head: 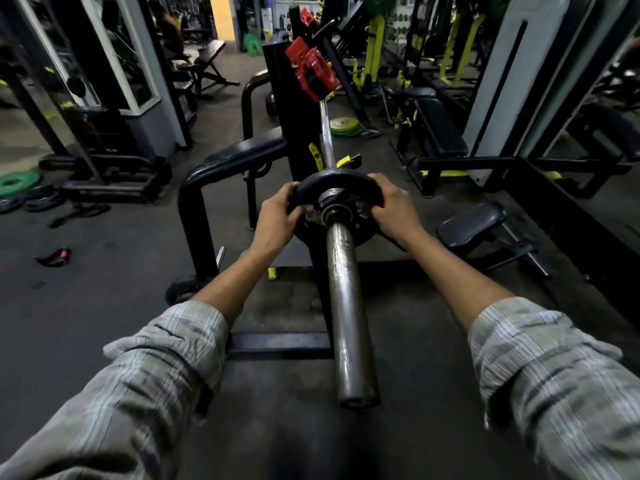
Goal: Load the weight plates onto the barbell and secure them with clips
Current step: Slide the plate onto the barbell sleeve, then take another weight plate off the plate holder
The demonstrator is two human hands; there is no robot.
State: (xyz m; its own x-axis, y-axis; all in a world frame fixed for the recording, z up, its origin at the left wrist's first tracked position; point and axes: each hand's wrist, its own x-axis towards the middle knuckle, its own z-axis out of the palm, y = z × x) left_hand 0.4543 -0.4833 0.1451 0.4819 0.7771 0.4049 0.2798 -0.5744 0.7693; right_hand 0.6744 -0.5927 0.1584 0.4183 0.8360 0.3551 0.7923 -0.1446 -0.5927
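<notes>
A small black weight plate (334,183) was gripped at its rim by both hands, left hand (277,221) on one side & right hand (393,209) on the other, fingers curled round the edge. The plate sat at the inner end of the barbell sleeve (348,306), against or just beside the collar; a second, darker plate seemed to lie behind it, though the view there was too dim to be sure. The bar (325,140) was carried on a black rack (287,133), w/ the sleeve pointing toward the camera.

To do this step well, the plate should be kept square to the sleeve and pushed evenly w/ both hands until flush, so no gap is left for the clip.

Counted: one plate in hand; one red clip (313,72) at the far end of the bar; approx. two green plates on the floor, left (19,183) and far back (252,45), plus one yellow-green stack (344,126).
</notes>
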